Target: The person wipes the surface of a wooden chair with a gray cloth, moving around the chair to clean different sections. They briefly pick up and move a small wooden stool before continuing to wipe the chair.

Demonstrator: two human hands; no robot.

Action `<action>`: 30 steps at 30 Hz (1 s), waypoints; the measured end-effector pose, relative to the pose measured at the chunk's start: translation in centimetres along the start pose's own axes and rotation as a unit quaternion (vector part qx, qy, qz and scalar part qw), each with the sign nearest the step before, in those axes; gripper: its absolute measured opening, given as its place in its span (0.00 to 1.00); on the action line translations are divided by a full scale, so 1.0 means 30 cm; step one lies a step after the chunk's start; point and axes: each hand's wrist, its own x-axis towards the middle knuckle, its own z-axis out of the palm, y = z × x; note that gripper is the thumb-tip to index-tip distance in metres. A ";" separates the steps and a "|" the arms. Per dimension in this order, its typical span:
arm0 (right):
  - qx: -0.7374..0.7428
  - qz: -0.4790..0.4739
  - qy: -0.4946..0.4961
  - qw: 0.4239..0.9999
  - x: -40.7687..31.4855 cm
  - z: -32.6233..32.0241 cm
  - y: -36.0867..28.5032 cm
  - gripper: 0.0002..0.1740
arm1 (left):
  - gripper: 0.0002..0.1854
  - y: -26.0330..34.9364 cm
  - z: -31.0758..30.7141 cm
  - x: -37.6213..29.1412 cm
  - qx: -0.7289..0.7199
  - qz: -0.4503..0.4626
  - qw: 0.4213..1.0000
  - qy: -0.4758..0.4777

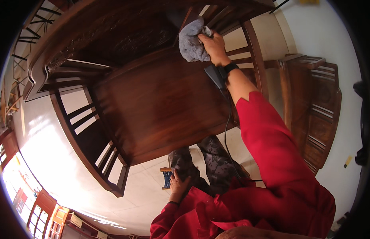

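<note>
A bunched grey cloth [192,41] is gripped in my right hand [214,46], held at the carved backrest [137,38] of a dark wooden bench, near its right-hand slats. Whether the cloth touches the wood is partly hidden by the cloth itself. Below it spreads the bench's broad, glossy seat [167,104]. A black device [215,77] with a cable sits at my right wrist, beside a dark band. My left hand [178,183] lies on my left knee, on the patterned trousers [188,167], its fingers somewhat spread and holding nothing.
Slatted armrests [92,137] flank the seat. Another carved wooden bench [319,110] stands by the wall at right. A small stool with a blue woven seat [167,178] is beside my left leg. The black cable [228,131] hangs down over my lap. Glazed wooden doors [38,218] are at lower left.
</note>
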 end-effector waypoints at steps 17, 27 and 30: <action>0.141 -0.016 -0.029 0.989 -0.029 -0.131 -0.147 0.17 | 0.63 0.132 0.049 -0.006 0.003 -0.025 0.999 0.021; 0.038 0.050 -0.092 0.994 0.122 0.214 0.511 0.17 | 0.62 0.191 0.114 -0.002 -0.018 -0.046 0.999 0.016; -0.195 0.051 -0.059 0.978 0.181 0.291 0.664 0.19 | 0.62 0.195 0.121 0.001 0.002 -0.048 0.998 0.032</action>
